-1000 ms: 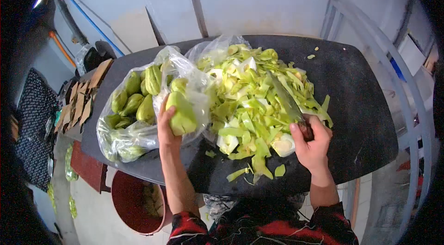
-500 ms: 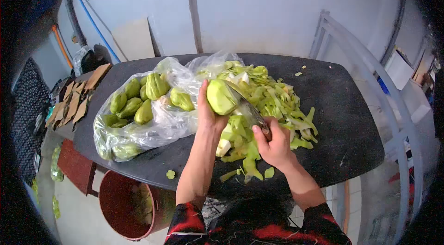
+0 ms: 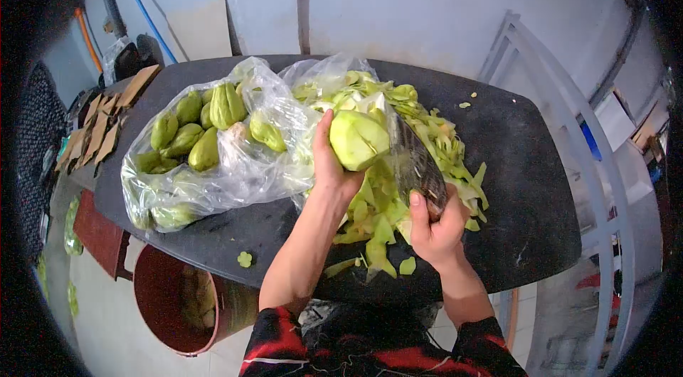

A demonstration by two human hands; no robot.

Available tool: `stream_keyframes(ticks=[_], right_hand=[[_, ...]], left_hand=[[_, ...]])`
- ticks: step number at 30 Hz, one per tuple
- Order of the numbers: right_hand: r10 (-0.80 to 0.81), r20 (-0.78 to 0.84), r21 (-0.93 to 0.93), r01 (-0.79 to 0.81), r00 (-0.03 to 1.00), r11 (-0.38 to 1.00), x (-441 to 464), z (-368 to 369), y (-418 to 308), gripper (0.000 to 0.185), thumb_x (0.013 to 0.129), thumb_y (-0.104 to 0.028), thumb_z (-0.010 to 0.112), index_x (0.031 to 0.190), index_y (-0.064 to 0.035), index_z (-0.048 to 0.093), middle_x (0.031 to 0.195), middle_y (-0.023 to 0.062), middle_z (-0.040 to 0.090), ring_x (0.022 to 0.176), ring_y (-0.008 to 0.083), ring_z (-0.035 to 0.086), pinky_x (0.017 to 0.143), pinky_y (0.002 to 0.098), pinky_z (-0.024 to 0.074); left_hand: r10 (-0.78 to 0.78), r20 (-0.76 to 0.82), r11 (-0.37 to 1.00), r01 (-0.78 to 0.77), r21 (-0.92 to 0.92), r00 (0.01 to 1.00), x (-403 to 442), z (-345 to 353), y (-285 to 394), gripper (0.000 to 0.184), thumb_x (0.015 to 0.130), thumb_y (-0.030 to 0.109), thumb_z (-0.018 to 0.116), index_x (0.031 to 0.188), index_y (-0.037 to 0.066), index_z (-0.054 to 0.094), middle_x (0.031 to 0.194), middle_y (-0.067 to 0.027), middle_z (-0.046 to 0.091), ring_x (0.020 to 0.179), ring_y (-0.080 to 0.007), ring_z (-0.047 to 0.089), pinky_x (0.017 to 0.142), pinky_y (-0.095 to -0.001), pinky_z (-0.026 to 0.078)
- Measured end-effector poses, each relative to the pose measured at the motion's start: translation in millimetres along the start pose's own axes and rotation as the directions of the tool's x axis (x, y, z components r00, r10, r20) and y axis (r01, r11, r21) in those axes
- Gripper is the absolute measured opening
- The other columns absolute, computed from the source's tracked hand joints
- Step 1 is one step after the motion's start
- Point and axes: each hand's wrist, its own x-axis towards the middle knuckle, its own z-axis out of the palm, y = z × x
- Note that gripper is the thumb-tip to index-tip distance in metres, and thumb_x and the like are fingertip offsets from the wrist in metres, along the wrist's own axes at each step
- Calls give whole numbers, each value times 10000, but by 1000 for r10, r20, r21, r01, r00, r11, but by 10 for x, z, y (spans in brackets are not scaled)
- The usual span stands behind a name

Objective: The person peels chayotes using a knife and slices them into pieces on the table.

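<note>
A peeled, pale green chayote [image 3: 358, 140] is held up over the table by my left hand [image 3: 333, 167], whose fingers wrap round its left side and underside. My right hand [image 3: 437, 227] grips the handle of a broad, dark-bladed knife [image 3: 416, 156]. The blade points up and away, just right of the chayote, with a small gap between them. Beneath both lies a large heap of green peelings [image 3: 445, 139]. To the left, a clear plastic bag [image 3: 242, 178] holds several unpeeled chayotes [image 3: 227, 106].
The dark table [image 3: 526, 185] has rounded corners. Below its front left edge stands a reddish-brown bin [image 3: 146, 299] with scraps inside. A grey metal railing [image 3: 569, 110] runs along the right. Cardboard pieces [image 3: 99, 124] lie at far left.
The knife has come away from the chayote, moving right and down with my right hand. My left hand has turned the chayote slightly. The whole view has shifted a little.
</note>
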Motion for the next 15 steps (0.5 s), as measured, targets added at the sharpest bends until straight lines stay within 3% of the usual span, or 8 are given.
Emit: stream_keyframes(ticks=[2,4,9,11,14,15], right_hand=[[-67,-34,27,68,997,997,24,161,93,173,887,-112,650,980,17,583,607,92,598,482,235,591,469,350,450],[74,120,71,-83,990,994,16,219,128,175,891,-114,649,981,18,576,603,93,598,476,231,588,465,349,450],[48,169,24,-53,985,998,66,172,78,172,894,-115,648,962,18,564,599,98,596,479,229,593,460,348,442],[129,227,27,-139,965,990,35,139,15,172,889,-114,654,963,12,564,591,96,589,474,239,587,455,358,433],[4,199,1,-4,980,1000,-63,195,35,162,881,-108,663,955,3,572,599,105,593,480,259,589,458,361,436],[53,210,-13,-51,976,999,-86,179,7,121,858,-102,678,906,-17,606,625,119,607,510,273,611,472,359,453]], left_hand=[[-8,37,1000,8,-3,999,-15,-4,-24,463,899,530,522,1141,145,608,1079,-60,652,973,-240,617,886,-431,474],[-7,16,1000,7,4,1000,-55,6,-26,457,900,519,521,1134,136,609,1062,-57,657,956,-235,624,882,-419,482],[-70,69,997,68,30,995,10,-140,80,375,890,423,545,1090,114,615,1016,-62,677,916,-212,651,845,-378,512],[-75,57,997,74,13,996,-6,-151,101,361,883,412,556,1079,113,613,1000,-63,674,904,-214,649,825,-383,520],[-43,-47,999,43,-2,998,10,-200,101,335,857,371,596,1057,103,604,953,-66,659,857,-225,638,781,-394,532],[-38,-14,999,38,7,999,-4,-204,99,331,852,354,603,1062,98,601,943,-70,655,845,-227,635,781,-393,531]])
